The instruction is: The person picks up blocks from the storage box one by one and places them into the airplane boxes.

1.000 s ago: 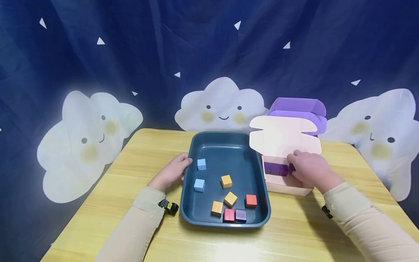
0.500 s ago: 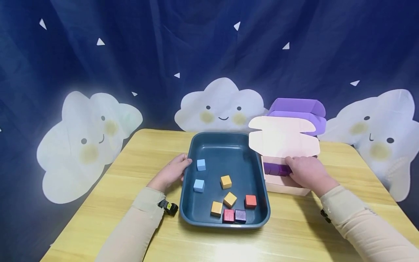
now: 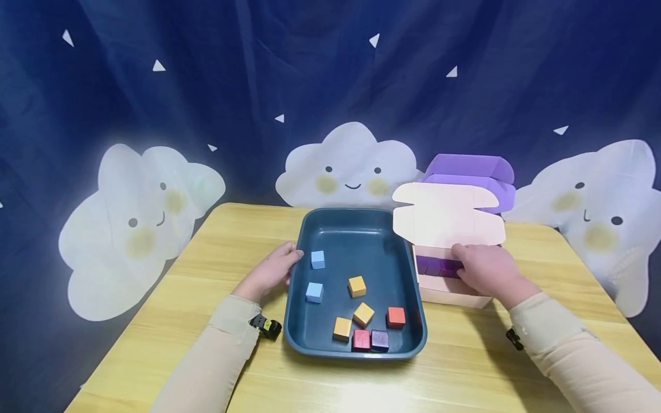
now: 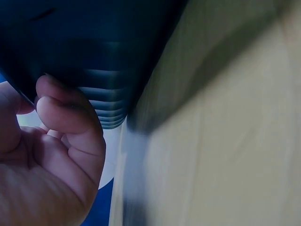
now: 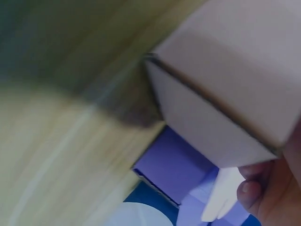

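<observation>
My left hand (image 3: 273, 267) grips the left rim of a dark teal tray (image 3: 356, 221). In the left wrist view the curled fingers (image 4: 70, 117) press its outer wall. Inside the tray lie two light blue cubes, several yellow-orange ones, two red ones and a dark purple cube (image 3: 379, 341). My right hand (image 3: 488, 268) reaches into an open pale pink box (image 3: 449, 293) right of the tray. Its thumb and fingers pinch the right end of a row of purple cubes (image 3: 432, 266); the fingertips are partly hidden. The right wrist view shows the box's outer corner (image 5: 207, 113) beside the hand.
The pink box's raised lid (image 3: 446, 215) stands behind it. A purple box (image 3: 470, 166) with its lid up is behind that, mostly covered. A wooden table (image 3: 222, 235) carries everything, and a dark blue cloud-print curtain (image 3: 330, 74) hangs at the back.
My right hand has moved slightly down and left inside the pink box, bringing a purple cube up against the row. The left hand and the tray have stayed in place.
</observation>
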`<state>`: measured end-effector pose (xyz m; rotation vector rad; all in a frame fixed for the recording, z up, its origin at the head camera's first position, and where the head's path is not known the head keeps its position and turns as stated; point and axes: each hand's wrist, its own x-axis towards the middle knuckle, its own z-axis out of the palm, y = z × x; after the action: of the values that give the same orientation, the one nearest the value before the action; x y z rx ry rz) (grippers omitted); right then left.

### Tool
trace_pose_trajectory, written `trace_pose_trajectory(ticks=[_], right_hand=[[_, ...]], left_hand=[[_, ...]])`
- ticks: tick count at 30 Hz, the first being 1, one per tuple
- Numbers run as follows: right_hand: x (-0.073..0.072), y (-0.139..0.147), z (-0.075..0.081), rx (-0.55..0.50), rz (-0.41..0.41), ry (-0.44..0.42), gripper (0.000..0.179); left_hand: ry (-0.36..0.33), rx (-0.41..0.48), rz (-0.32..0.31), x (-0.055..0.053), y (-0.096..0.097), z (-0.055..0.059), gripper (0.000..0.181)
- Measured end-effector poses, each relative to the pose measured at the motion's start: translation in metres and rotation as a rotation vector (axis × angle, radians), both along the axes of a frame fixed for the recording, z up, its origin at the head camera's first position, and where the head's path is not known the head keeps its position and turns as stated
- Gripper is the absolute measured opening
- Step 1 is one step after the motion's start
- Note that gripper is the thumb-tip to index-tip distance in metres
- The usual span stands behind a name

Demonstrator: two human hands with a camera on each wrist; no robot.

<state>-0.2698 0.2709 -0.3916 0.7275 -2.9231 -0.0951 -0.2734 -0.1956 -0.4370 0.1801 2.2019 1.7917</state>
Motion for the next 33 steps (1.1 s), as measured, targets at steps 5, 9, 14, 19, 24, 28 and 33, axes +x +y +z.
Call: trace_pose_trajectory(ticks=[5, 9, 14, 19, 24, 28, 33], right_hand=[[0.003, -0.005, 0.016, -0.055, -0.016, -0.036, 0.023], [0.006, -0.018, 0.033, -0.101, -0.026, -0.08, 0.02], [0.012, -0.042, 0.048, -0.142, 0.016, -0.132, 0.016], [0.019, -0.07, 0.056, -0.183, 0.068, -0.165, 0.012], [0.021, -0.098, 0.063, -0.203, 0.104, -0.171, 0.017], [0.018, -0.12, 0.065, -0.207, 0.134, -0.19, 0.023], [0.017, -0.148, 0.067, -0.246, 0.19, -0.225, 0.026]], left_hand=[[0.005, -0.004, -0.011, -0.001, 0.0, -0.002, 0.023], [0.015, -0.01, -0.013, -0.001, 0.0, -0.003, 0.023], [0.007, -0.013, -0.002, -0.001, 0.0, -0.003, 0.022], [0.004, -0.024, 0.001, -0.002, 0.001, -0.002, 0.023], [0.014, -0.037, -0.009, -0.003, 0.001, -0.002, 0.024], [0.014, -0.033, -0.012, -0.004, 0.0, -0.002, 0.024], [0.012, -0.029, -0.011, -0.003, -0.001, -0.001, 0.024]])
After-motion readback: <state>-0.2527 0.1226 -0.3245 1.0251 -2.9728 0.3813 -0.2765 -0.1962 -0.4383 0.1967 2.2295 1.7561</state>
